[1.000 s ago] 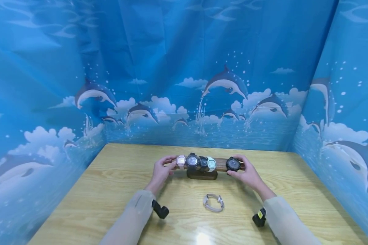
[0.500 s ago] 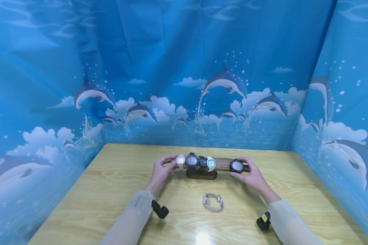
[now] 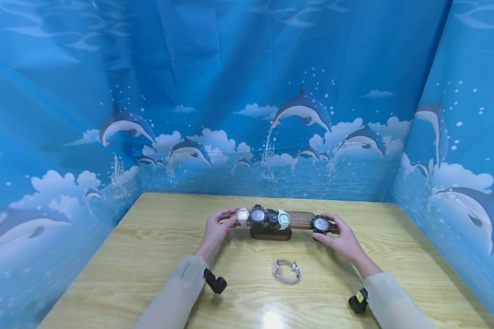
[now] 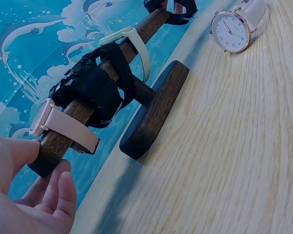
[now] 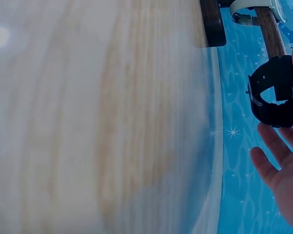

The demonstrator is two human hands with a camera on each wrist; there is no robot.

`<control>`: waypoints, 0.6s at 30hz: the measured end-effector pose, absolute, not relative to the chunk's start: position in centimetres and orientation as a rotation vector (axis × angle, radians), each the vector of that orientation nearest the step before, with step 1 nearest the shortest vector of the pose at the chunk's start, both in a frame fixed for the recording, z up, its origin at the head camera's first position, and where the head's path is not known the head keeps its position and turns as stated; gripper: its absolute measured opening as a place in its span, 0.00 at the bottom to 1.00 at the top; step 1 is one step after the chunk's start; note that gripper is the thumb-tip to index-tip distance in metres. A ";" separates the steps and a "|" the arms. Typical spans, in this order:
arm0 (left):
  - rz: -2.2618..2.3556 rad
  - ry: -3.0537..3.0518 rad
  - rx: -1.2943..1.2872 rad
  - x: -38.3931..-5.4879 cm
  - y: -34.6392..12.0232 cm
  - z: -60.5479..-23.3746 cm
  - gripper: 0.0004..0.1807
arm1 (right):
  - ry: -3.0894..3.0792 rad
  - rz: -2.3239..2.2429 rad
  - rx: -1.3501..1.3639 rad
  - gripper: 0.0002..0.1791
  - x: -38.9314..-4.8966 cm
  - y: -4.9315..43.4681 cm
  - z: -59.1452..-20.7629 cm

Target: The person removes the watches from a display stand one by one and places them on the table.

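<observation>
My right hand (image 3: 340,237) had the black watch (image 3: 321,224) between thumb and fingers, the thumb over the top of the strap and the fingertips beneath it, so the grip was partly closed and light rather than a fist. The watch sat just ahead of those fingertips, its strap looped round the right end of the bar (image 3: 301,220), with a gap showing inside the loop (the bar's tip was visible there from the right wrist).

To handle it well, I judged, the loop needed to stay square to the bar, so the strap would not snag on the wood. Slow, level pressure seemed best, since a tug down at one end could rock the bar on its base (image 3: 267,235).

My left hand (image 3: 216,230) steadied the far end, thumb above and fingers below, pinching the wood right beside the pink watch (image 3: 242,215); that seemed a sensible brace. The pale green watch (image 3: 283,219) was on the bar between my hands, nearer the left.

Both forearms reached forward and angled inward over the tabletop (image 3: 169,274). A loose watch (image 4: 231,32) lay between them, nearer me than either hand and touching neither.
</observation>
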State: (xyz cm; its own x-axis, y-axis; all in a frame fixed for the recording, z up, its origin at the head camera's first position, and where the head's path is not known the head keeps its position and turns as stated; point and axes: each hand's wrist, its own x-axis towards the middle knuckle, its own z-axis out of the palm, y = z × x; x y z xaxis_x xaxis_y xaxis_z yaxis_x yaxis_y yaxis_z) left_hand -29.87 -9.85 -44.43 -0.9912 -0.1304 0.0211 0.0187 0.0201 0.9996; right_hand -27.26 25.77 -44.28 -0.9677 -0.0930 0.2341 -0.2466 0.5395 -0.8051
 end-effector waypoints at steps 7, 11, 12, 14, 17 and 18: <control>-2.126 -2.168 0.116 -29.9 -10.0 -44.5 0.13 | -2.601 1.379 0.310 0.41 -26.7 25.9 -44.2; -2.127 -2.167 0.116 -29.9 -10.1 -44.5 0.13 | -2.596 1.362 0.323 0.41 -26.5 25.9 -44.2; -2.127 -2.167 0.117 -29.9 -10.1 -44.5 0.13 | -2.598 1.355 0.323 0.40 -26.4 25.9 -44.2; -2.129 -2.172 0.123 -29.8 -10.0 -44.4 0.13 | -2.602 1.341 0.331 0.40 -26.3 25.9 -44.2; -2.132 -2.178 0.128 -29.8 -10.0 -44.4 0.13 | -2.599 1.321 0.343 0.40 -26.1 25.9 -44.1; -2.133 -2.181 0.135 -29.8 -10.0 -44.3 0.13 | -2.597 1.313 0.353 0.39 -26.0 25.9 -44.0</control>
